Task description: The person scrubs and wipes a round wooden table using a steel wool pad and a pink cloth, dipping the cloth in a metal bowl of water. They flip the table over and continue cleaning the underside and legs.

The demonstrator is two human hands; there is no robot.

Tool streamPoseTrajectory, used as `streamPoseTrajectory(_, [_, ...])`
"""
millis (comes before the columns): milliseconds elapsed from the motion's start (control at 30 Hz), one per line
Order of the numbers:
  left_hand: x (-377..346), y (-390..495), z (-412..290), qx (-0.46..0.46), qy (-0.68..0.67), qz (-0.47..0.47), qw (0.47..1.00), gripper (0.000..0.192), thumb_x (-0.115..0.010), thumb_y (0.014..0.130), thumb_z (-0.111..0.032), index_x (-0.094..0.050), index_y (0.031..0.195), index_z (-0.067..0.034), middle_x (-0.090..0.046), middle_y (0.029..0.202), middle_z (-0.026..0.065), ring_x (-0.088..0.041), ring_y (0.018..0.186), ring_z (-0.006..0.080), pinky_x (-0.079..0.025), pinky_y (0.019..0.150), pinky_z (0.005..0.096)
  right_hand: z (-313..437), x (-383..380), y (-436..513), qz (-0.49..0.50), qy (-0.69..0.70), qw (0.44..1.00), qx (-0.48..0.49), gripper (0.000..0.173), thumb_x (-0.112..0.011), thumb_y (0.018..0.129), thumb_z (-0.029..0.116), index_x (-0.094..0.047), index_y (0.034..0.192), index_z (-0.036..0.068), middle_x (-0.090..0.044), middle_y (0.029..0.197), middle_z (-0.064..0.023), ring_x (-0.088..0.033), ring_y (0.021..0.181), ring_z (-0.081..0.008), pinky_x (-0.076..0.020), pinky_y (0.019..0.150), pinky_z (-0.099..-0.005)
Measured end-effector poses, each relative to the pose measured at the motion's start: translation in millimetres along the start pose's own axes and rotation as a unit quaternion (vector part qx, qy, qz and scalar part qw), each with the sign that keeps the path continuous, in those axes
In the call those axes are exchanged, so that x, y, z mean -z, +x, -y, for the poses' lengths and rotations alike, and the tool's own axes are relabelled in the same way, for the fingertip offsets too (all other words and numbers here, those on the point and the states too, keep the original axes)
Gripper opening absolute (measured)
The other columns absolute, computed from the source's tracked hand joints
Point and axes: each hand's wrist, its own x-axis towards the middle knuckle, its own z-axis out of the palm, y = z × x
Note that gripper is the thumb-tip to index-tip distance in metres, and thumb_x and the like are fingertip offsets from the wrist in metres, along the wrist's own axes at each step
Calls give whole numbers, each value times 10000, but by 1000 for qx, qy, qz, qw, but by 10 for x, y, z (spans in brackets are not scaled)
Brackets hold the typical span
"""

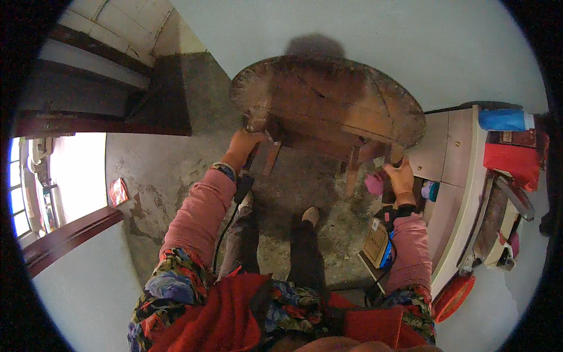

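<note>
An old wooden table (325, 97) with a rounded top stands or is held tilted before me, its underside and legs facing me and its far edge close to the pale wall. My left hand (246, 143) grips a wooden leg at its left side. At the right side my right hand (401, 174) is closed around another leg. Two more legs show between my hands, pointing towards me. Whether any leg touches the floor, I cannot tell. Black cables run along both my forearms.
A light cabinet (453, 149) stands at the right, with a blue item (501, 119) and a red bag (512, 160) on it. Below are a cardboard box (376, 242) and a red basket (455, 299). A red packet (118, 192) lies on the floor by the doorway at left.
</note>
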Motion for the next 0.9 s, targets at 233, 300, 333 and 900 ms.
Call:
streamPoseTrajectory(233, [-65, -43, -257, 23, -5, -62, 998, 257, -768, 774, -250, -698, 772, -3, -612, 659, 45, -565, 544, 160, -443, 519, 322, 83, 78, 154, 5, 34, 999, 8, 636, -710, 753, 386, -549, 1235, 5, -678, 1082, -246, -634, 993, -453, -490, 871, -473])
streamPoseTrajectory(300, [-72, -22, -291, 41, -67, -44, 996, 261, -765, 775, -249, -696, 770, 2, -596, 628, 44, -560, 533, 161, -427, 509, 323, 64, 67, 212, 5, 42, 999, 24, 621, -708, 752, 384, -559, 1223, 7, -682, 1068, -234, -637, 977, -445, -489, 862, -469])
streamPoseTrajectory(333, [-68, -1, -304, 53, -93, -36, 994, 263, -764, 776, -249, -695, 769, 5, -588, 613, 43, -558, 528, 162, -419, 504, 324, 49, 63, 269, 12, 35, 999, 21, 617, -706, 752, 385, -563, 1219, 8, -685, 1065, -228, -639, 972, -440, -490, 856, -468])
streamPoseTrajectory(900, [-82, 449, -793, 64, -69, -2, 996, 276, -766, 806, -307, -676, 835, -48, -637, 735, 65, -564, 601, 168, -421, 547, 327, -34, 137, 1260, 74, 37, 997, 8, 750, -703, 713, 471, -565, 1242, -42, -624, 1221, -277, -597, 1123, -421, -458, 936, -442])
